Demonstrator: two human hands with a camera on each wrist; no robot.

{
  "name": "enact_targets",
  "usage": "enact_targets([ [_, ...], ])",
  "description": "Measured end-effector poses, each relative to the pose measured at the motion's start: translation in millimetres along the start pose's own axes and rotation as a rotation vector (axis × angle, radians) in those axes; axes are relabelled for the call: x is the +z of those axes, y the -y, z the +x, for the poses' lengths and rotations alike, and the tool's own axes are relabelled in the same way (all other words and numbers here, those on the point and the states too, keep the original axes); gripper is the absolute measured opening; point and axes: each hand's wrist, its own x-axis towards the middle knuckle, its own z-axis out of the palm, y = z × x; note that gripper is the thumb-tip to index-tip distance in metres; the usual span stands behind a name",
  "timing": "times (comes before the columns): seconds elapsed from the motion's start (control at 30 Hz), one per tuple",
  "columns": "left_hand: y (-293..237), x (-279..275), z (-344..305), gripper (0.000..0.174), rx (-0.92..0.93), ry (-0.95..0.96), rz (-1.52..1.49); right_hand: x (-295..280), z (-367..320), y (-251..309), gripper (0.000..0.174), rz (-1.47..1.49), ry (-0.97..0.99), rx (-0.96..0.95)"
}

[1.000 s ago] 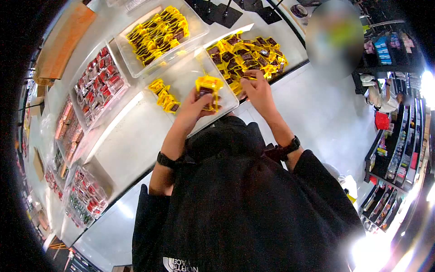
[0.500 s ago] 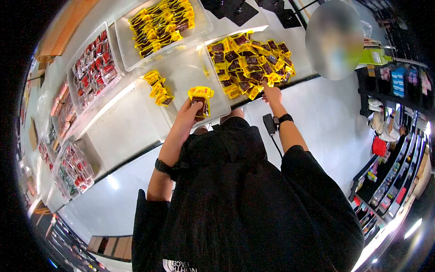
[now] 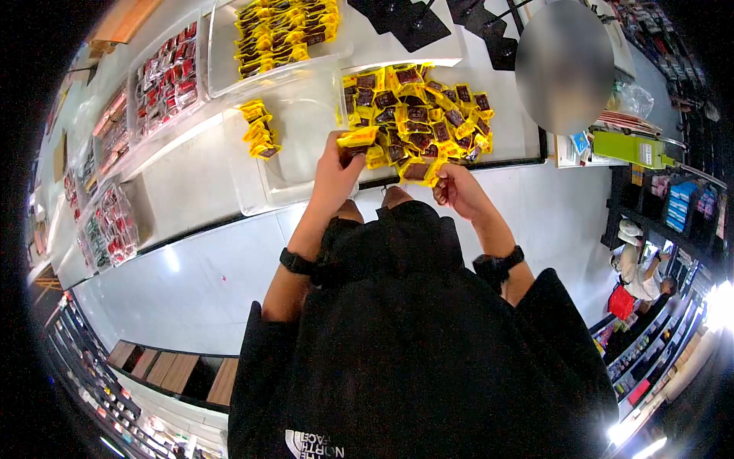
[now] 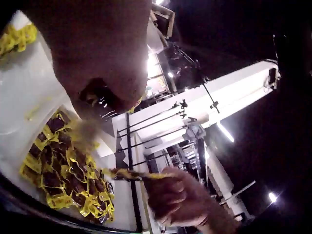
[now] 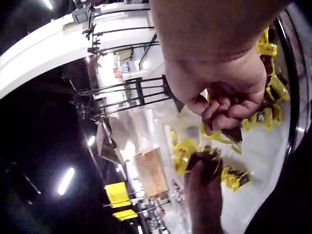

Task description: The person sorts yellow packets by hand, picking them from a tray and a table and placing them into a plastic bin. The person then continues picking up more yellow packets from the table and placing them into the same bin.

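My left hand (image 3: 335, 177) grips a small stack of yellow-edged snack packets (image 3: 356, 139), dark brown in the middle, over the right side of a clear plastic bin (image 3: 294, 180). A single snack packet (image 3: 418, 171) is pinched by its end in my right hand (image 3: 461, 191), at the table's front edge. Behind it spreads a heap of the same packets (image 3: 417, 115). The right wrist view shows the held stack (image 5: 185, 158) facing the right hand's packet (image 5: 234, 136). Inside the bin, at its left, lies a short row of packets (image 3: 260, 131).
A second bin (image 3: 222, 53) behind holds tight rows of yellow packets. Bins of red-wrapped packets (image 3: 168, 76) stand at the left. Black stands (image 3: 405, 23) are at the back. Another person is at the far right, near a green object (image 3: 627, 149).
My right hand has reached to the heap and drawn back with one snack packet. The left hand has moved right and up with its stack, toward the heap.
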Motion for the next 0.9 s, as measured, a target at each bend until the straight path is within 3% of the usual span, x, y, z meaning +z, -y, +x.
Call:
enact_targets([
  [0.17, -27.7, 13.7, -6.8, 0.035, 0.027, 0.275, -0.002, 58.6, -30.1, 19.2, 0.018, 0.061, 0.006, -0.030],
  [0.23, -34.8, 11.3, -12.8, 0.037, 0.020, 0.337, -0.130, 74.3, -29.6, 20.3, 0.021, 0.157, 0.181, -0.105],
  [0.27, -39.6, 3.9, -15.0, 0.039, -0.089, 0.348, -0.129, 82.1, -29.3, 21.0, 0.017, 0.194, 0.207, -0.111],
  [0.37, -34.7, -14.8, -19.0, 0.037, -0.157, 0.319, -0.299, 103.8, -25.5, 15.6, 0.020, 0.322, 0.260, -0.122],
  [0.63, -28.4, -60.6, -35.4, 0.040, 0.032, 0.299, -0.148, 157.6, 1.9, -6.2, 0.025, 0.455, 0.226, -0.089],
  [0.77, -8.6, -81.2, -35.2, 0.048, -0.160, 0.262, -0.206, 180.1, 8.5, -5.5, 0.020, 0.607, 0.283, -0.085],
  [0.83, -25.5, -88.1, -44.1, 0.054, -0.086, 0.278, -0.246, 184.9, 15.6, -3.3, 0.021, 0.672, 0.285, -0.039],
  [0.9, -28.3, -94.5, -43.2, 0.060, -0.010, 0.305, -0.288, 181.8, 21.4, -2.7, 0.021, 0.751, 0.475, 0.123],
])
